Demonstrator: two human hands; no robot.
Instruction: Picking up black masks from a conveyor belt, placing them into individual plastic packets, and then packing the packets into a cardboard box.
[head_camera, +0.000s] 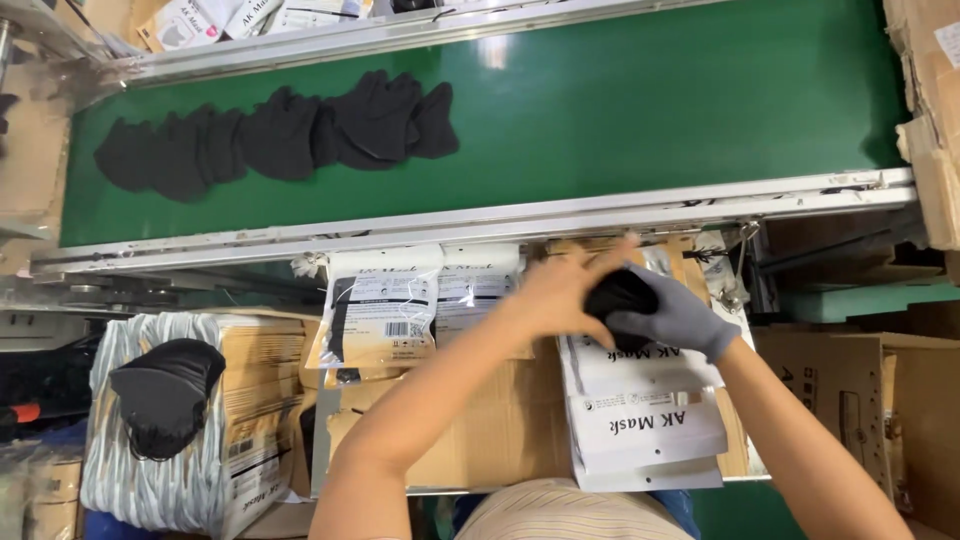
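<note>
Green conveyor (650, 110) behind; left hand (560, 290), gloved right hand (675, 318) both clutching black mask (620, 295)

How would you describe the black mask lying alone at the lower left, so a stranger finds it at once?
Start at the green belt and look below its near rail to the far left, where a bundle of packets stands. One black mask lies on top. Unlike the overlapping masks on the belt, it lies alone.

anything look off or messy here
The black masks on the green belt lie in an overlapping, uneven heap, not spaced out. The right hand wears a grey glove while the left hand is bare.
</note>
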